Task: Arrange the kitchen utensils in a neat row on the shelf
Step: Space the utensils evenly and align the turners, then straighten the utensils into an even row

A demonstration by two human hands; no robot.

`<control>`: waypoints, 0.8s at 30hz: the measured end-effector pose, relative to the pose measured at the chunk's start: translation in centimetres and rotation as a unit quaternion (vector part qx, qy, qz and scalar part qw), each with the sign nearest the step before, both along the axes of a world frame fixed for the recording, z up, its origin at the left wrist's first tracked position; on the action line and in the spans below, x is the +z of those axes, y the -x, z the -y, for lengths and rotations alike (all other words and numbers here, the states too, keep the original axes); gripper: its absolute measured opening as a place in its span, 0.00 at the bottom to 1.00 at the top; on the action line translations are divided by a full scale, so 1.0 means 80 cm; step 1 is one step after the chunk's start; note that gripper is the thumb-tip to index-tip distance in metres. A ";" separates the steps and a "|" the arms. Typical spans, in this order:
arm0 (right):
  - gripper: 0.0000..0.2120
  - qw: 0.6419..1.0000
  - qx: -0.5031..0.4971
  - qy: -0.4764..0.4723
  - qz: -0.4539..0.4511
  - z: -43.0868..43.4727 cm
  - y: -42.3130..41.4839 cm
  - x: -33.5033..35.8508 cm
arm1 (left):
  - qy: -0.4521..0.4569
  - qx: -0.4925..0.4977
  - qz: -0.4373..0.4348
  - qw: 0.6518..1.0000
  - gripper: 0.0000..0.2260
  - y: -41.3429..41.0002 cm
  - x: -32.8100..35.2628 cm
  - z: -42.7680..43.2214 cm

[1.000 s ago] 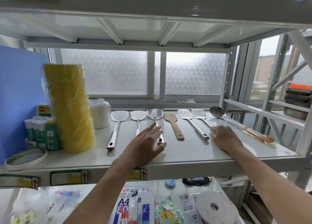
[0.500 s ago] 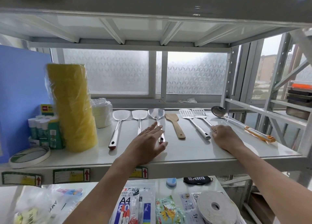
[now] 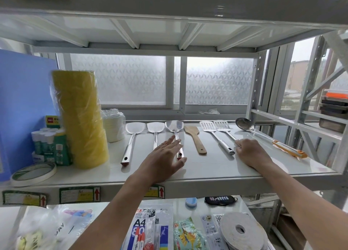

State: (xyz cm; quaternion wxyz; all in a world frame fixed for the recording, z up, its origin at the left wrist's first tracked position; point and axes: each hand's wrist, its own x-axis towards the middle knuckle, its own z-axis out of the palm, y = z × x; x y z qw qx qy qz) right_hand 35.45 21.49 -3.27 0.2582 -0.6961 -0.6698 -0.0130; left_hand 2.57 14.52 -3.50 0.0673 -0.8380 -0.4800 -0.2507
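Little has moved since a second ago: your left hand (image 3: 165, 160) stays flat, fingers spread, over two spatula handles; right hand (image 3: 249, 152) stays curled on the slotted turner (image 3: 224, 130) handle. Utensils lie mid-shelf (image 3: 207, 169); ladle (image 3: 267, 136) still skews, likely next.

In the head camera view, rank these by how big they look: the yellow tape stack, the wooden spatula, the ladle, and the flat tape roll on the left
Largest to smallest as they appear:
1. Yellow tape stack
2. Ladle, the longest utensil, though thin
3. Flat tape roll and wooden spatula: these look close, and the roll lies nearer the camera, so I would not rank them.
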 end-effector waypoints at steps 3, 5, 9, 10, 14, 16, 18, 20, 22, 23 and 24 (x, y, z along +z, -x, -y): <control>0.12 1.000 -0.002 0.000 0.004 0.000 0.000 0.000 | -0.001 0.000 0.001 1.000 0.28 0.000 0.000 0.000; 0.12 1.000 -0.001 -0.001 0.009 0.000 0.000 0.000 | 0.000 0.000 0.002 1.000 0.28 0.000 0.000 -0.001; 0.11 1.000 -0.001 -0.001 0.011 -0.001 -0.001 -0.001 | 0.001 0.001 0.000 1.000 0.29 0.000 0.000 -0.001; 0.11 1.000 -0.001 0.000 0.010 -0.002 -0.001 -0.001 | 0.002 0.001 0.000 1.000 0.29 0.000 0.000 -0.001; 0.13 1.000 0.003 -0.002 0.007 -0.004 -0.002 -0.003 | 0.000 -0.001 -0.002 1.000 0.28 0.000 0.001 0.000; 0.14 1.000 0.004 0.000 0.002 -0.008 -0.004 -0.006 | 0.000 -0.004 0.000 1.000 0.28 -0.001 0.002 0.002; 0.10 1.000 0.002 0.011 -0.004 -0.011 -0.004 -0.007 | 0.000 -0.006 0.002 1.000 0.27 -0.001 0.003 0.003; 0.12 1.000 0.003 0.024 -0.002 -0.014 -0.004 -0.008 | 0.000 -0.006 0.001 1.000 0.27 -0.001 0.004 0.004; 0.16 0.999 0.008 0.036 0.001 -0.015 -0.002 -0.007 | 0.001 -0.006 0.001 1.000 0.27 -0.001 0.004 0.004; 0.17 0.999 0.010 0.040 0.002 -0.015 -0.001 -0.006 | 0.002 -0.006 0.002 1.000 0.27 -0.001 0.004 0.004; 0.17 0.999 0.012 0.043 0.003 -0.015 0.000 -0.005 | 0.002 -0.006 0.002 1.000 0.27 -0.001 0.004 0.004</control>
